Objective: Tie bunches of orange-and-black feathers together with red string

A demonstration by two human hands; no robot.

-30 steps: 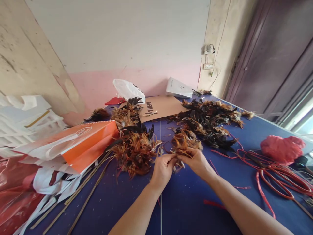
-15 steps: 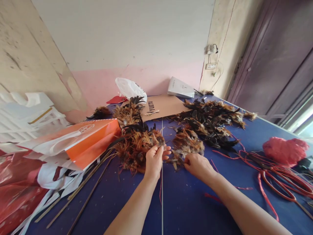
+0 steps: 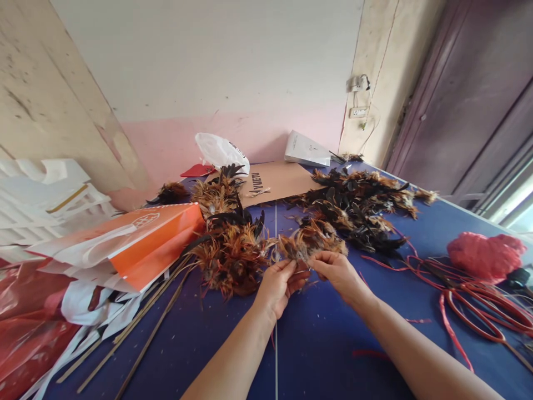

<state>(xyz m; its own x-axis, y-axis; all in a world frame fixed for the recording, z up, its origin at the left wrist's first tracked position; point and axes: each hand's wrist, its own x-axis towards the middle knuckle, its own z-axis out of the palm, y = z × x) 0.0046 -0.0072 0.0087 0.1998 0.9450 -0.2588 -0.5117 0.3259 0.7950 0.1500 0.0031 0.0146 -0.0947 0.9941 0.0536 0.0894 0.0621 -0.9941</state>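
Both of my hands meet over the blue table (image 3: 316, 344), pinching a small bunch of brown and orange feathers (image 3: 310, 240). My left hand (image 3: 280, 284) grips the quill ends from below, fingers curled. My right hand (image 3: 338, 272) pinches the same bunch from the right. A bigger heap of rust-brown and black feathers (image 3: 233, 253) lies just left of my left hand. A long dark feather pile (image 3: 360, 208) stretches behind my right hand.
An orange and white paper bag (image 3: 133, 241) and several thin sticks (image 3: 141, 333) lie at left. Red plastic string (image 3: 470, 303) and a red bundle (image 3: 483, 255) sit at right. Brown cardboard (image 3: 277, 180) and white bags lie at the far wall.
My left hand left the big heap and came back right to join my right hand. Both hands now hold the small bunch, lifted slightly.
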